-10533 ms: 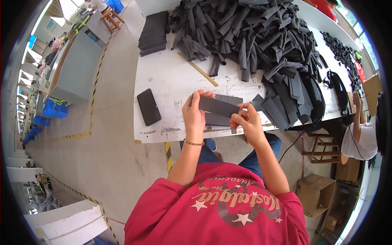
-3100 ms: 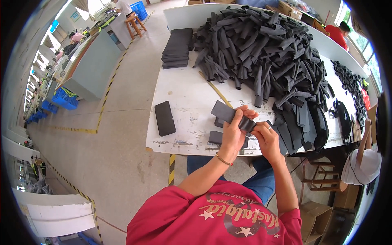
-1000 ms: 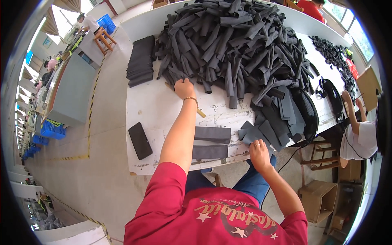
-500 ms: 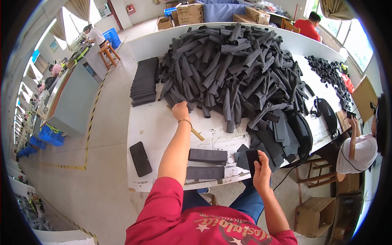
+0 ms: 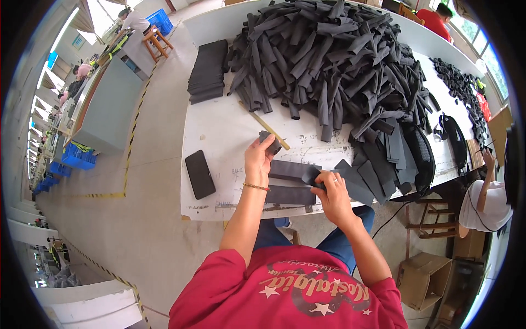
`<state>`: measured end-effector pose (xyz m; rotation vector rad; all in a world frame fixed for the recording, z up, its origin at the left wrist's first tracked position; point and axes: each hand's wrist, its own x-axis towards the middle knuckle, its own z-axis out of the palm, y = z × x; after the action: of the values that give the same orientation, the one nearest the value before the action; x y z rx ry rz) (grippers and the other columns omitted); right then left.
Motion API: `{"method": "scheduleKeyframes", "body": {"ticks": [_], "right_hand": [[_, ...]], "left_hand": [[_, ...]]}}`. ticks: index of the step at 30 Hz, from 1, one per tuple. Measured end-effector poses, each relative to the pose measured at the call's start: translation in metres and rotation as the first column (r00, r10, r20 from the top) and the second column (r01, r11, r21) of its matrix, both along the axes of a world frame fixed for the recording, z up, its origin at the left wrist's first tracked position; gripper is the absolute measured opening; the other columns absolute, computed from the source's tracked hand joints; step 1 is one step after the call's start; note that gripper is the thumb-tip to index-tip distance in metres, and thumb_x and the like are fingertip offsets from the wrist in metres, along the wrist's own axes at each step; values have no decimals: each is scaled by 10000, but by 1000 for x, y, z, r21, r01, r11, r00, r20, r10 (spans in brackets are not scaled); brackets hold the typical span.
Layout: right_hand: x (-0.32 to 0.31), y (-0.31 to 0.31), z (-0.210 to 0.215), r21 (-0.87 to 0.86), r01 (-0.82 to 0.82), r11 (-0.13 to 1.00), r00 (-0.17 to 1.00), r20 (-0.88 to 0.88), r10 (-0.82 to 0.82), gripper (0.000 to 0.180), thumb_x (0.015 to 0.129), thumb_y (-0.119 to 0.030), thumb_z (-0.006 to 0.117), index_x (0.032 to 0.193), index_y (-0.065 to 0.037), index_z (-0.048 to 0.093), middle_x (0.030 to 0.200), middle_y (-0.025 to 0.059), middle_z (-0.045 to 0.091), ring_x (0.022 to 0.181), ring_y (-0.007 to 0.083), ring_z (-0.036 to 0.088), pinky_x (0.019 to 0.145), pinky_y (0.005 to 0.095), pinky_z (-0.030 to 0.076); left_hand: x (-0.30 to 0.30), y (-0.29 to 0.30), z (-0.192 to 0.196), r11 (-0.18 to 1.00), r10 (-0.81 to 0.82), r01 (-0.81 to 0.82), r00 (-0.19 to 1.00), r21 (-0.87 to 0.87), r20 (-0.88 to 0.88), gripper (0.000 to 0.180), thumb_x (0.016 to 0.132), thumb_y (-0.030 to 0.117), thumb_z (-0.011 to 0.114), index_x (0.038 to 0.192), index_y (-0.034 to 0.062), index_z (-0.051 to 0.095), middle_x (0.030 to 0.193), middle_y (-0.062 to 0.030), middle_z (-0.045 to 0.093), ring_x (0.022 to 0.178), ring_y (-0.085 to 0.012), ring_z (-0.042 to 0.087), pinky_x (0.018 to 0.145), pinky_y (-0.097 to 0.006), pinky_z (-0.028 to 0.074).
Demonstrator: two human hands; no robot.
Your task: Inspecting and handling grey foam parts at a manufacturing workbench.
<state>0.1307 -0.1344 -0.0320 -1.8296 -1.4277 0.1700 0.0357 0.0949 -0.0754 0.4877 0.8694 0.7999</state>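
Observation:
My left hand (image 5: 259,162) is closed on a rolled dark grey fabric piece (image 5: 269,142), held above the white table (image 5: 230,134). To its right, my right hand (image 5: 335,198) pinches a flat dark fabric piece (image 5: 312,175), whose far corner curls up. That piece overlaps the right end of a low stack of dark strips (image 5: 287,169). Nearer me lies a second low stack (image 5: 290,195), partly behind my right fingers. A yellowish stick (image 5: 263,125) lies just beyond my left hand. The large heap of rolled fabric pieces (image 5: 329,60) rises farther back.
A black phone (image 5: 200,174) lies at the table's left. Behind it stands a neat dark stack (image 5: 208,71). Loose flat pieces (image 5: 378,170) and a black mesh bag (image 5: 422,159) lie to the right. Another person (image 5: 485,200) sits at the far right, near a stool (image 5: 433,216).
My left hand has come back from the heap's front edge with a rolled fabric piece. My right hand has moved left with its flat piece, over the strip stacks. The view has tilted downward.

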Motion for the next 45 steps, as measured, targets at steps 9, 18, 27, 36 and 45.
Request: {"method": "scheduleKeyframes", "body": {"ticks": [9, 18, 27, 36, 45], "right_hand": [[-18, 20, 6, 103, -1, 995, 994, -108, 13, 521, 799, -87, 703, 1294, -63, 543, 1085, 142, 593, 949, 325, 541, 860, 405, 421], [0, 18, 8, -26, 86, 996, 923, -375, -90, 491, 859, -40, 644, 1336, -62, 532, 1124, 120, 451, 973, 232, 491, 848, 277, 418], [6, -2, 28, 50, 66, 997, 998, -15, -65, 464, 799, -34, 695, 1252, -70, 601, 1050, 106, 510, 908, 255, 519, 791, 349, 439], [7, 8, 41, 52, 72, 996, 949, 303, -84, 416, 792, -77, 694, 1201, -66, 621, 1028, 97, 527, 930, 285, 523, 794, 400, 404], [4, 10, 43, 58, 106, 993, 866, 484, -121, 456, 781, -88, 693, 1223, -37, 594, 1035, 95, 530, 933, 284, 522, 797, 409, 404]], "left_hand": [[8, -62, 29, 935, -332, 317, 939, 159, 83, 333, 901, 111, 632, 1174, -47, 525, 1021, -185, 645, 905, -262, 661, 804, -363, 536], [-10, -56, 42, 912, -398, 353, 883, 208, 247, 321, 949, 93, 445, 1204, -92, 505, 1175, -242, 608, 1077, -301, 622, 950, -420, 501], [-8, -46, 35, 958, -264, 238, 952, 163, 159, 281, 901, 164, 666, 1050, -58, 581, 1017, -177, 666, 910, -261, 684, 818, -404, 593], [-7, -58, 35, 944, -325, 314, 937, 98, 129, 271, 894, 195, 682, 1032, -22, 594, 966, -136, 674, 839, -238, 687, 746, -368, 593], [-10, -77, 48, 913, -396, 376, 910, 156, 125, 285, 889, 185, 685, 1047, -34, 594, 974, -138, 671, 851, -243, 682, 756, -389, 593]]}}
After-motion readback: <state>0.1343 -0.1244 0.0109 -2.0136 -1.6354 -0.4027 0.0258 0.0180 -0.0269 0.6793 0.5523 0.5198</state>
